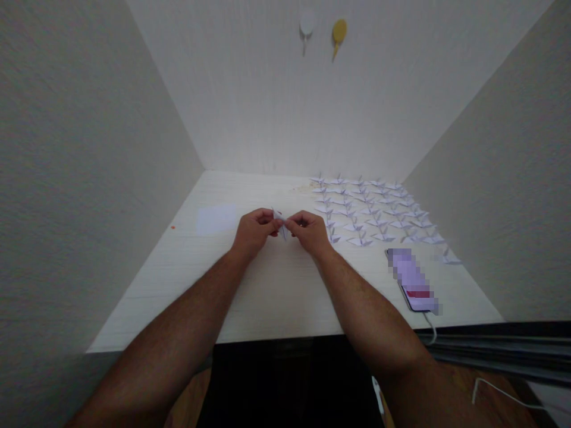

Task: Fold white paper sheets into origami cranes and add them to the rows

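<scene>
My left hand (pixel 254 230) and my right hand (pixel 310 232) meet over the middle of the white table (pixel 276 297). Both pinch a small folded piece of pale paper (pixel 281 223) between their fingertips, held just above the tabletop. The fingers of each hand are curled closed around it, and most of the paper is hidden by them. A flat pale sheet of paper (pixel 216 218) lies on the table to the left of my left hand.
Several rows of folded paper cranes (pixel 372 211) cover the table's back right. A phone (pixel 414 279) with a cable lies at the front right near the edge. Walls close in the table on three sides; two hooks (pixel 323 30) hang on the back wall.
</scene>
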A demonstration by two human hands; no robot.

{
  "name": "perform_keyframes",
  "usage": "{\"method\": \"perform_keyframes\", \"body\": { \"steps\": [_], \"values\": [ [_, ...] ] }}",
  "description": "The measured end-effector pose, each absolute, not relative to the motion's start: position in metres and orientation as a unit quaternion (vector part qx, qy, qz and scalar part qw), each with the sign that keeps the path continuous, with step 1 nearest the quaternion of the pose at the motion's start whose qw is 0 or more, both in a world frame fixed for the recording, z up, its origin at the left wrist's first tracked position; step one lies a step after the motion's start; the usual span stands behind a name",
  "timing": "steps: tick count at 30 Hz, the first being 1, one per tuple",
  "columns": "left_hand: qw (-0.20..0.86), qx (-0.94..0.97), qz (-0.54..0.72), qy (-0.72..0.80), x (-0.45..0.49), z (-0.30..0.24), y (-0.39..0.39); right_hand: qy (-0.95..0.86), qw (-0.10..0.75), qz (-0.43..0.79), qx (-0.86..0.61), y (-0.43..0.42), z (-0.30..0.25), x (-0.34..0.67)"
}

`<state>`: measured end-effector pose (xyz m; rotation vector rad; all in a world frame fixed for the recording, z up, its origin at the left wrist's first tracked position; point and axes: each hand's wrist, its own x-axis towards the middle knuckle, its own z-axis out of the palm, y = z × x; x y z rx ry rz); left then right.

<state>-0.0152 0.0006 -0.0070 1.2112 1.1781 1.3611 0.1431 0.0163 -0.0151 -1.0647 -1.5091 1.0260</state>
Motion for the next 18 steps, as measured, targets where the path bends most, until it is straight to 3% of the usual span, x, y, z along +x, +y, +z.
{"method": "perform_keyframes", "body": {
  "steps": [9, 18],
  "values": [
    [0.497, 0.441, 0.588, 0.461, -0.0116, -0.0148, 0.0033, -0.604, 0.479, 0.426, -0.473, 0.0138, -0.0098, 0.1425],
    [0.486, 0.468, 0.545, 0.497, -0.0118, -0.0082, -0.001, -0.575, 0.491, 0.483, -0.442, 0.0136, -0.0065, 0.1423]
  ]
}}
